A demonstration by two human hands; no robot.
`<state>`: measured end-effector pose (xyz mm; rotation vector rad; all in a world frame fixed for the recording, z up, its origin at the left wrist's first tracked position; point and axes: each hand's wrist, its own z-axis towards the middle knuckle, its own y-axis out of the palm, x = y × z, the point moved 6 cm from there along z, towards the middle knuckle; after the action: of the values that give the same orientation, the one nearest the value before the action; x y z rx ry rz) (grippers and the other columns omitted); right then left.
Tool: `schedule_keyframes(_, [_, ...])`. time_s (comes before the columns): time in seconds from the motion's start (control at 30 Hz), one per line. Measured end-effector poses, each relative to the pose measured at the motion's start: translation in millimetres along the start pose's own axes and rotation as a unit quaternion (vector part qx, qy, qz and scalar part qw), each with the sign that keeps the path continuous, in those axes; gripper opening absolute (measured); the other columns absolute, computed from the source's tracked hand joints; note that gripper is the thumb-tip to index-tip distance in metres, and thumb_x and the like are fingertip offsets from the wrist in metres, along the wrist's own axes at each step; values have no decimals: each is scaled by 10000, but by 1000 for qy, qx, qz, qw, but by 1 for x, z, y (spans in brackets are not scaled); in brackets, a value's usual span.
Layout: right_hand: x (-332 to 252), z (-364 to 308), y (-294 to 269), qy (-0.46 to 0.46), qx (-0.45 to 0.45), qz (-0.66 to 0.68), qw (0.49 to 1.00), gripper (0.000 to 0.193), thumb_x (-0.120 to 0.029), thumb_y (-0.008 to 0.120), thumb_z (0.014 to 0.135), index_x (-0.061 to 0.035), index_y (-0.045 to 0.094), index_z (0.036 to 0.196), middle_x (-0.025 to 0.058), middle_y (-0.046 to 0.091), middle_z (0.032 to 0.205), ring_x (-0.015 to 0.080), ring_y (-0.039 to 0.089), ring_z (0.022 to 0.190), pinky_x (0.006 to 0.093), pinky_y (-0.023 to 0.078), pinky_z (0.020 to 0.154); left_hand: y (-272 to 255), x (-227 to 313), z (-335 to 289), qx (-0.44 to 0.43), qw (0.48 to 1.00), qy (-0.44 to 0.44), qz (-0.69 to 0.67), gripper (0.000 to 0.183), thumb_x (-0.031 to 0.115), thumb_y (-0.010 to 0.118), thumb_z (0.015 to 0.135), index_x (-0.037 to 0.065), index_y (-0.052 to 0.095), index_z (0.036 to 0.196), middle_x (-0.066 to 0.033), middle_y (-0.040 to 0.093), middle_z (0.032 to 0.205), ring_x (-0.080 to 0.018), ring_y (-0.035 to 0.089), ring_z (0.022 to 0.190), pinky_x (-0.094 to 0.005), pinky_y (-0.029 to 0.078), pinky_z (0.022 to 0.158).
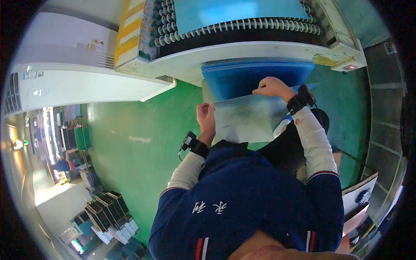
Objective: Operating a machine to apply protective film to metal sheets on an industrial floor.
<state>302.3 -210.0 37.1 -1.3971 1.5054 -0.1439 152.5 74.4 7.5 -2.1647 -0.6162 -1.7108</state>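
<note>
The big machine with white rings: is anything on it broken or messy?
A bit messy, maybe: a rough yellowish patch sits near the right end of its white front frame, and looks odd against the plainer white around it. It could be old tape or wear; I can't tell. Nothing looks plainly broken.

head-worn fisheye faces down from close above: torso (249, 186) lower centre, left hand (206, 118) and right hand (275, 88) mid-frame.

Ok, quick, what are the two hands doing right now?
Left hand: closed, pinching the pale see-through sheet near its left corner.
Right hand: closed, pinching that sheet's far edge.
</note>
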Motion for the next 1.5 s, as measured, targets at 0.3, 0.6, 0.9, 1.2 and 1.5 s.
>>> schedule_keyframes(0.3, [-3,-2,5,-11,-11,29,999,470,-494,721,770,-25,719,794,138,669,732,251,635,686,359,481,649,0,-3,-2,0,1000,-8,5,187,116,669,898,49,521,991,-20,570,871,-95,545,801,-246,458,735])
schedule_keyframes(0.6, [-9,-2,6,11,-57,25,998,426,-435,722,785,-9,710,793,130,659,712,231,611,649,348,468,618,8,3,2,15,996,-44,-71,217,73,669,850,51,507,992,-26,564,862,-120,534,780,-262,452,700])
schedule_keyframes(0.9, [-18,-9,12,-89,-43,58,993,360,-335,689,829,24,682,799,125,620,687,170,573,657,376,446,607,5,-36,7,37,998,-37,-31,257,118,716,800,61,516,951,-15,534,810,-120,513,738,-286,448,672])
schedule_keyframes(1.2, [-48,-10,18,-67,-92,100,988,342,-311,709,823,31,701,820,96,666,739,148,599,702,329,462,653,3,-40,-7,97,994,-55,-22,215,56,656,761,42,507,914,-29,543,787,-117,529,719,-280,454,631])
schedule_keyframes(1.5, [-55,-7,15,-51,-87,92,991,308,-274,694,827,34,708,844,88,665,722,149,599,681,323,459,642,13,-11,-5,83,992,-87,-46,302,153,737,762,54,489,904,-32,539,796,-115,520,700,-290,454,601])
